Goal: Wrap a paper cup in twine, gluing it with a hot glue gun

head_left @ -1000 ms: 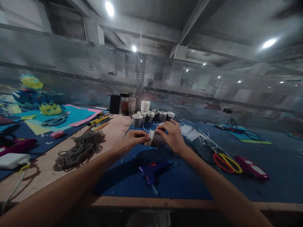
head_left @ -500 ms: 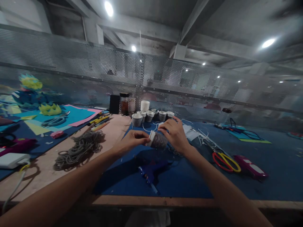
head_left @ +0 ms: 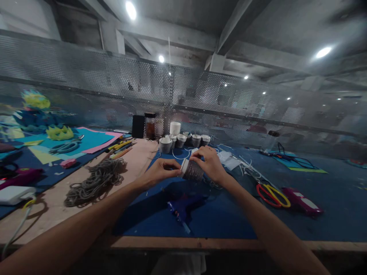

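1. A blue-covered workbench (head_left: 226, 223) stands before a perforated metal screen (head_left: 195, 91) beneath a concrete ceiling (head_left: 183, 34).
2. More of the cord-wrapped cup's (head_left: 193, 170) side shows than a second earlier.
3. The left hand (head_left: 162, 170) pinches its rim, thumb against fingers, above a blue glue gun (head_left: 182, 208); the right hand (head_left: 210, 164) curls bent fingers at its wrapped side, their grip unclear.

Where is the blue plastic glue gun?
In the head view, the glue gun lies near the middle on the dark blue mat, just below the held grey-and-white cup.
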Demonstrator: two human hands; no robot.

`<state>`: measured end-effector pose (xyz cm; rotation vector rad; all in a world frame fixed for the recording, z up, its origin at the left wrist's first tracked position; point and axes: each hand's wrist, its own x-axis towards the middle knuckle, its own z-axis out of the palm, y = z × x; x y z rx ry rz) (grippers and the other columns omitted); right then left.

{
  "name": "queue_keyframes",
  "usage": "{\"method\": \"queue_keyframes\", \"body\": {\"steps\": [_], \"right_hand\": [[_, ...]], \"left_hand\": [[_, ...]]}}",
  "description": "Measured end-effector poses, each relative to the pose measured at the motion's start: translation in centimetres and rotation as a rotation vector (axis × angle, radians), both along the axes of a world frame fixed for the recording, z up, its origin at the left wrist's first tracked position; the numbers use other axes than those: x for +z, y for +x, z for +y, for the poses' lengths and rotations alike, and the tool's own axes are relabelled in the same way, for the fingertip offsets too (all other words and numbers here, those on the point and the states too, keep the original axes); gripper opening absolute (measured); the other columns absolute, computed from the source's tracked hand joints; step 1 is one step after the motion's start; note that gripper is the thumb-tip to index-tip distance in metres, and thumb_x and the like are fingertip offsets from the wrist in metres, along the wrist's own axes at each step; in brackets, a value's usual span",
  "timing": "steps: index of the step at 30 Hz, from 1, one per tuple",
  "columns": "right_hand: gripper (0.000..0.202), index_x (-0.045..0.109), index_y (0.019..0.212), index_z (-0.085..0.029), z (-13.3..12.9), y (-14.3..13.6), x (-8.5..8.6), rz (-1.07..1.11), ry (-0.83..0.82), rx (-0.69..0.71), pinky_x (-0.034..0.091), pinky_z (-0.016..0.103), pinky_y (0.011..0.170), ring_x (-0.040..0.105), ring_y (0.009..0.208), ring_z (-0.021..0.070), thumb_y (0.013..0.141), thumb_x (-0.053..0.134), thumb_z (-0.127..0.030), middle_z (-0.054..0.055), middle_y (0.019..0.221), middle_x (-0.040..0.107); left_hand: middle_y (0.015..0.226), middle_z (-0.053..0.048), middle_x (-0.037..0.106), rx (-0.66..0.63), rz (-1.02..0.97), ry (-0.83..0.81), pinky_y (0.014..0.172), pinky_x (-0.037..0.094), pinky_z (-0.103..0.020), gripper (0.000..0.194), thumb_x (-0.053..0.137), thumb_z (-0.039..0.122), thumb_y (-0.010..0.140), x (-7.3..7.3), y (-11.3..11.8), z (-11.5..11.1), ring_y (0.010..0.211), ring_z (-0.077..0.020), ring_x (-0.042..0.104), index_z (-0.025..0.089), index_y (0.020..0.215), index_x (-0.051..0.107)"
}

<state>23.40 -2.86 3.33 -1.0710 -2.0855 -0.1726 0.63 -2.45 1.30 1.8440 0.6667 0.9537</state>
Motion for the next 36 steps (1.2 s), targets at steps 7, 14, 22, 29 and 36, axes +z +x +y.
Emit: {"method": "queue_keyframes", "body": {"steps": [7, 14, 22, 29, 36], "right_hand": [[0.012, 0.069, 0.086, -0.023, -0.2, 0.5, 0.2, -0.001, -0.022, -0.011, 0.035, 0.036, 0.093, 0.060, 0.086, 0.0166, 0.093, 0.062, -0.030, 0.000, 0.086, 0.068], [0.012, 0.068, 0.087, -0.022, -0.6, 0.5, 0.8, 0.040, 0.021, 0.052, 0.039, 0.036, 0.090, 0.061, 0.085, 0.0173, 0.093, 0.062, -0.031, 0.001, 0.085, 0.067], [0.010, 0.069, 0.084, -0.021, -0.6, 0.4, 0.7, 0.091, -0.013, 0.086, 0.041, 0.032, 0.085, 0.061, 0.083, 0.0164, 0.090, 0.066, -0.028, 0.000, 0.082, 0.068], [0.012, 0.071, 0.083, -0.020, 0.1, 1.1, 0.4, 0.068, -0.079, 0.078, 0.041, 0.029, 0.077, 0.060, 0.079, 0.0159, 0.090, 0.066, -0.028, 0.001, 0.080, 0.067], [0.018, 0.069, 0.085, -0.019, 0.0, 1.0, 0.3, 0.130, -0.210, 0.083, 0.043, 0.028, 0.077, 0.061, 0.083, 0.0154, 0.093, 0.061, -0.032, 0.002, 0.086, 0.068]], "left_hand": [[0.078, -0.003, 0.067, -0.021, -0.002, 0.008, 0.071, 0.042, -0.026, 0.013, 0.072, 0.030, 0.077, -0.2, -0.1, 0.4, 0.076, -0.0167, 0.058, 0.019, 0.080, 0.077], [0.083, -0.004, 0.068, -0.052, -0.006, 0.016, 0.075, 0.044, -0.028, 0.013, 0.072, 0.030, 0.078, -0.4, -0.1, 0.5, 0.081, -0.0185, 0.059, 0.019, 0.082, 0.076], [0.084, -0.004, 0.066, -0.073, 0.019, 0.064, 0.073, 0.044, -0.027, 0.016, 0.071, 0.032, 0.079, -0.6, -0.2, 0.5, 0.081, -0.0178, 0.058, 0.018, 0.084, 0.076], [0.085, -0.003, 0.067, -0.068, 0.006, 0.026, 0.074, 0.043, -0.026, 0.015, 0.072, 0.031, 0.079, -0.1, -0.3, 0.3, 0.081, -0.0159, 0.058, 0.017, 0.084, 0.075], [0.082, -0.003, 0.070, -0.045, -0.043, -0.065, 0.074, 0.044, -0.027, 0.014, 0.075, 0.030, 0.076, 0.0, -0.3, 0.4, 0.079, -0.0165, 0.059, 0.016, 0.080, 0.076]]}}
